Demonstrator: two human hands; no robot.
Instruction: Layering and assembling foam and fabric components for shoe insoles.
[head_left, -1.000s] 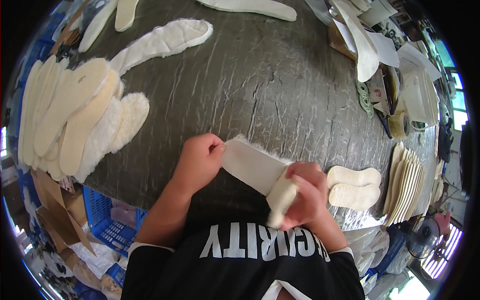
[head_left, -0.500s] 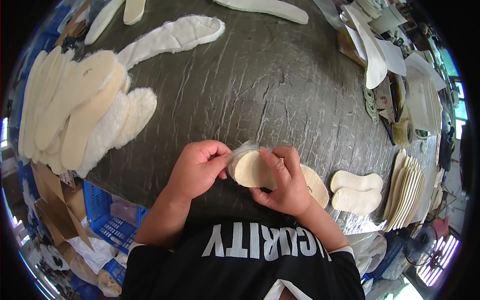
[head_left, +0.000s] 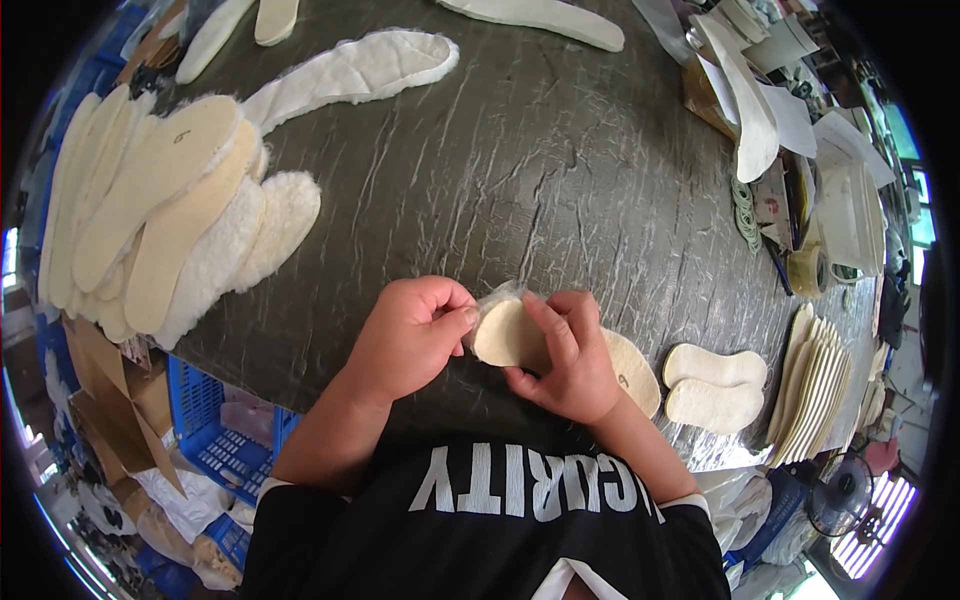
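Head view showed both hands at the near edge of the dark worktop (head_left: pixel 560 190), working one beige insole (head_left: pixel 510 335). The left hand (head_left: pixel 410 335) was pinched shut on the fuzzy fleece edge (head_left: pixel 492 297) at the insole's rounded end; the right hand (head_left: pixel 560 360) was closed over its middle, thumb pressing the flat face. To do this well, the fleece probably needed aligning at the rim first, then smoothing outward with the thumb so no wrinkle got trapped. Half a second earlier the hands held much the same spot, the insole end slightly less covered; a second earlier the piece lay long between them.
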